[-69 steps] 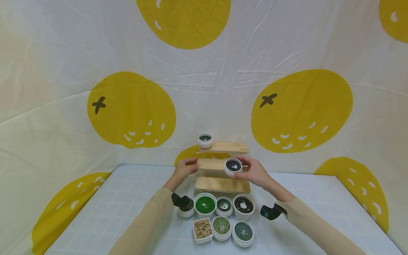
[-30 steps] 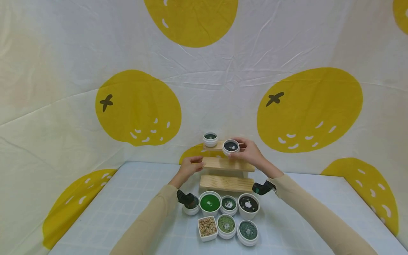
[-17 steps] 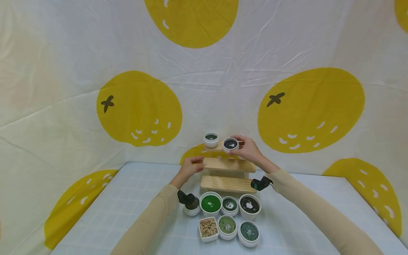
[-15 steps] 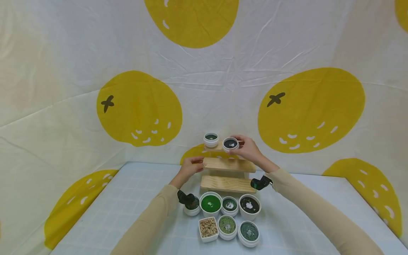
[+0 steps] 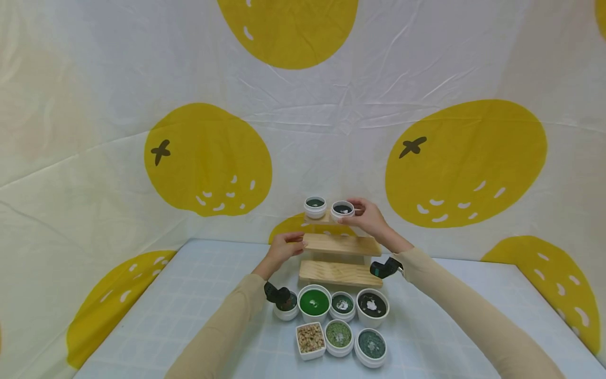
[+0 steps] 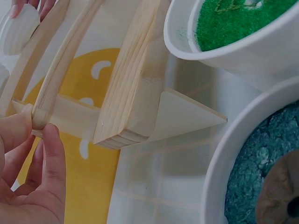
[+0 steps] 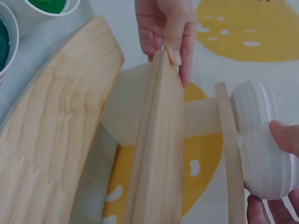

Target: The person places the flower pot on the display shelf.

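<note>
My left hand (image 5: 283, 249) pinches the left end of the middle board (image 5: 341, 244) of a three-tier wooden display stand; the left wrist view shows thumb and fingertips (image 6: 52, 149) at that board end. On the top board (image 5: 323, 221), my right hand (image 5: 371, 218) holds a small white pot (image 5: 342, 209) with a dark filling, thumb in front and fingers behind. Right beside it on the left sits another white pot (image 5: 315, 209) with a dark green filling. In the right wrist view the held pot (image 7: 264, 170) has its base against the top board (image 7: 230, 154).
In front of the stand's bottom board (image 5: 341, 272) are several white pots, among them a bright green one (image 5: 314, 303), a dark one (image 5: 372, 306) and a square one with tan bits (image 5: 311, 339). A curtain with yellow fruit prints (image 5: 208, 158) hangs close behind.
My right hand has lifted the dark-filled pot from in front of the middle board up to the top one, lowering it slightly lately. My left hand stays at the middle board's end.
</note>
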Motion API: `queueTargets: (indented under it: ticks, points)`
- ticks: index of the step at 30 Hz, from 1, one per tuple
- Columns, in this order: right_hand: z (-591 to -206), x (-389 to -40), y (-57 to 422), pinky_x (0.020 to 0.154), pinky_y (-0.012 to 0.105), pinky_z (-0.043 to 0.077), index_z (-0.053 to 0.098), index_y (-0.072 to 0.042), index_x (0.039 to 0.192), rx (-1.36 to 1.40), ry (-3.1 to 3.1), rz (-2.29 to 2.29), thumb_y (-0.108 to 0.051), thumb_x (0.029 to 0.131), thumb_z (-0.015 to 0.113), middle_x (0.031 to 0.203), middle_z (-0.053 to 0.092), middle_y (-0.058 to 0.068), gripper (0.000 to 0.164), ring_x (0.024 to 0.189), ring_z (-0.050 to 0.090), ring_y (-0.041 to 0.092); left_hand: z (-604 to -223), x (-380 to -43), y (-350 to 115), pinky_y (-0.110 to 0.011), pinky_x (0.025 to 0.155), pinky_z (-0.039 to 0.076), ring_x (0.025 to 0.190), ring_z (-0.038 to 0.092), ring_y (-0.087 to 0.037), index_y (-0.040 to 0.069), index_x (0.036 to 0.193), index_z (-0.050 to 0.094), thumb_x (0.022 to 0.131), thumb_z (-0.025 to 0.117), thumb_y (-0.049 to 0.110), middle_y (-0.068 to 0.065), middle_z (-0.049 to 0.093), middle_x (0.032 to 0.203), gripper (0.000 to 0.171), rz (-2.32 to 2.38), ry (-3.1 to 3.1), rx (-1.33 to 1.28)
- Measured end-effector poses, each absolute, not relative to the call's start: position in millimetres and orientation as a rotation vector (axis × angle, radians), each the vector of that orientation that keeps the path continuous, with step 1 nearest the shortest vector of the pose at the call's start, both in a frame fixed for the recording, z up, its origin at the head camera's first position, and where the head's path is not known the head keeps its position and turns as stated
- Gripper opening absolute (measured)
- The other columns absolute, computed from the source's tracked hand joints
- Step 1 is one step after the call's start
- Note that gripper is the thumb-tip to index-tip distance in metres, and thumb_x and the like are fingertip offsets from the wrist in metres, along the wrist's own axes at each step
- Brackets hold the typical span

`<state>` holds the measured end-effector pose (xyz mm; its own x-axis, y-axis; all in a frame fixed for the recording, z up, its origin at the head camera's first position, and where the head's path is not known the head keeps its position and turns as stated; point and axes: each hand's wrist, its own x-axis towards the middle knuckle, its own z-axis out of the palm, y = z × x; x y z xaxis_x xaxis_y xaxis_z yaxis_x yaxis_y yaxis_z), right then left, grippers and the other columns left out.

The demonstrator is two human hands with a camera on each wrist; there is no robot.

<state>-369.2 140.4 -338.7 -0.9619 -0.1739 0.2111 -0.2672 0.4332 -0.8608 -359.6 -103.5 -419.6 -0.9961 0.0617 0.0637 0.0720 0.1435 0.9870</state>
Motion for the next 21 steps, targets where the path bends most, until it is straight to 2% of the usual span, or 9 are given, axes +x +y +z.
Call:
queueTargets:
  ticks: [11, 21]
  points:
    - [-339.1, -370.4, 138.6, 0.103, 0.045, 0.048, 0.045, -0.004, 0.139, 0.336, -2.581, 1.607, -0.020, 0.081, 0.077, 0.134, 0.051, 0.020, 0.068, 0.117, 0.053, 0.034, -420.8, -360.8, -103.3, -0.031, 0.077, 0.061, 0.081, 0.062, -0.010, -0.008, 0.122, 0.062, 0.085, 0.067, 0.000, -0.023, 0.064, 0.112, 0.037, -2.043, -2.363, -0.119]
    - [-342.0, -370.7, 134.0, 0.104, 0.043, 0.048, 0.042, -0.001, 0.138, 0.249, -2.552, 1.604, -0.021, 0.081, 0.077, 0.132, 0.050, 0.021, 0.070, 0.118, 0.053, 0.035, -420.1, -357.8, -101.8, -0.030, 0.076, 0.061, 0.079, 0.062, -0.009, -0.008, 0.122, 0.061, 0.086, 0.066, 0.000, -0.023, 0.064, 0.111, 0.037, -2.021, -2.372, -0.117]
